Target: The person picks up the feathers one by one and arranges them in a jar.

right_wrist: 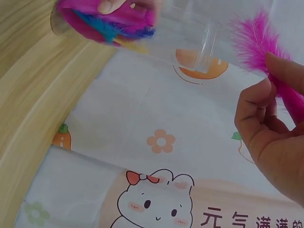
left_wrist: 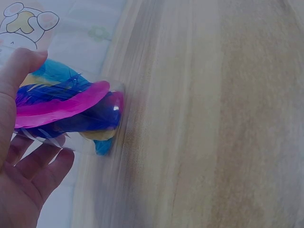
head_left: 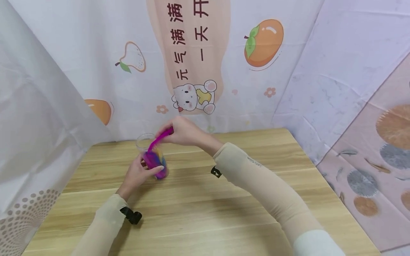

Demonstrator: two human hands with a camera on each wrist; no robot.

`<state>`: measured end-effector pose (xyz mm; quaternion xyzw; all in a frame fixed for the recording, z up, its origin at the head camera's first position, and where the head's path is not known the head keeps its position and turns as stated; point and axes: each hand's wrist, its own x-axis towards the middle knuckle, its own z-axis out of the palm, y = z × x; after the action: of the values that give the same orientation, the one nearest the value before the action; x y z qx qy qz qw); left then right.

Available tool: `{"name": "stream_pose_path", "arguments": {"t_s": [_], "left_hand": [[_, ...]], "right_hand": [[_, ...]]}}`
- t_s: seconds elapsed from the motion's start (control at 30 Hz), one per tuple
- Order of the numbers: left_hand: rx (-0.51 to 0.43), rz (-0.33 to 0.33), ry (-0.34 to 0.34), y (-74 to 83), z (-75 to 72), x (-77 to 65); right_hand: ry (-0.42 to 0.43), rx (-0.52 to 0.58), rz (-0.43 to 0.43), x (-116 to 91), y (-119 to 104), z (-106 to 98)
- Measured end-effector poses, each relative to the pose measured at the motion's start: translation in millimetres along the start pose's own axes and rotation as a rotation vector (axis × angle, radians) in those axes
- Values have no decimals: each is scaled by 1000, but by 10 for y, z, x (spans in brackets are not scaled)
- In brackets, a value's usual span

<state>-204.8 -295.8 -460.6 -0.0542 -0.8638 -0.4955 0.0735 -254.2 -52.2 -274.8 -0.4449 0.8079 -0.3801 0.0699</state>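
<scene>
A clear plastic jar (right_wrist: 178,40) stands on the table, with pink, blue, teal and yellow feathers (left_wrist: 71,104) gathered in its lower part. My left hand (head_left: 137,174) grips the jar around its side, thumb on one side and fingers on the other. Above and beside the mouth, my right hand (head_left: 184,131) pinches a magenta feather (right_wrist: 259,45) between thumb and fingers. In the right wrist view that feather's fluffy end sticks out past the fingertips, apart from the jar's open rim (right_wrist: 206,47).
The wooden table (head_left: 192,213) spreads out in front of both arms. Close behind the jar hangs a white printed curtain (head_left: 128,92), meeting the table's back edge. Another cloth (head_left: 358,160) hangs along the right side.
</scene>
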Motion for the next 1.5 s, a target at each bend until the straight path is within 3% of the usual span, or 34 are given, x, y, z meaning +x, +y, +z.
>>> {"name": "stream_pose_path", "arguments": {"t_s": [0.2,0.4,0.77,1.27,1.5], "left_hand": [[17,-12,15,0,-110,-56],[12,-10,6,17,-93,-29],[-3,0,5,21,-27,11],[2,20,-7,12,-22,15],[-8,22,-1,3,-6,17]], "right_hand": [[55,-61,17,240,-101,127],[92,-149,9,372,-137,179],[-27,-337,2,456,-81,232],[-200,-460,-6,611,-11,332],[-237,-447,-7,632,5,332]]}}
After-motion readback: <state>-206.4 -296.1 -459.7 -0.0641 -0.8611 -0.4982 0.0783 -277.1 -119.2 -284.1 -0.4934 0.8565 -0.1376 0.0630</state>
